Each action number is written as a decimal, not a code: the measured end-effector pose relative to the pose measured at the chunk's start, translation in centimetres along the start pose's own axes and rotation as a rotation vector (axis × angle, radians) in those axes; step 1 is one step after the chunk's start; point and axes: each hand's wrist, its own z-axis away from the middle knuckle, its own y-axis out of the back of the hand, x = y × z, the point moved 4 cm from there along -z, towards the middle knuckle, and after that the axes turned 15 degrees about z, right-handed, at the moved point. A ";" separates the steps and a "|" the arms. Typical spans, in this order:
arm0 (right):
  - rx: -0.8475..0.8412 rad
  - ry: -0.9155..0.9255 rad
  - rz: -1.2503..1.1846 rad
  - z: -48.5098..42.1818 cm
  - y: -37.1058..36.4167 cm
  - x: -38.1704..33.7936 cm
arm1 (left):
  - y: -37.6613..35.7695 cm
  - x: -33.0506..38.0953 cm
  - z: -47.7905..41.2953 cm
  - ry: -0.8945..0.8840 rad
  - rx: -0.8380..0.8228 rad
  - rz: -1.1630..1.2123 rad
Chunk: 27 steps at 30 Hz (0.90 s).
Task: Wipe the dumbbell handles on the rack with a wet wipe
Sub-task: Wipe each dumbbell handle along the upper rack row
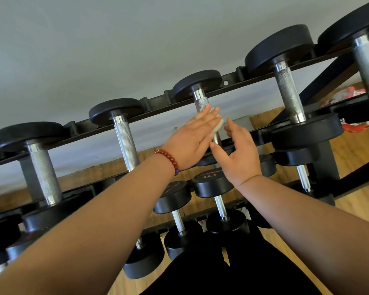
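A black rack [232, 80] carries a top row of black dumbbells with knurled steel handles. My left hand [192, 139], with a red bead bracelet at the wrist, lies with straight fingers against a folded white wet wipe [218, 124] and presses it onto the middle dumbbell's handle [201, 102]. My right hand [240, 152] hovers just right of that handle, fingers relaxed and slightly spread, holding nothing. The lower part of the handle is hidden behind both hands.
Neighbouring handles stand to the left [127, 143] and right [289, 92] on the same tier. A lower tier holds smaller dumbbells, one marked 22.5 [210, 177]. Grey wall behind, wooden floor [354, 150] below, red-and-white bags [349, 96] at right.
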 end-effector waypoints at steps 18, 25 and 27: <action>-0.153 0.929 0.392 -6.4 2.6 -0.6 | 0.5 0.9 0.7 0.531 0.501 0.480; -0.083 1.214 0.495 -8.9 3.0 -2.7 | -2.7 3.3 2.6 0.664 0.668 0.595; -0.111 1.278 0.487 -8.6 2.7 -2.9 | -3.1 3.5 2.4 0.689 0.736 0.661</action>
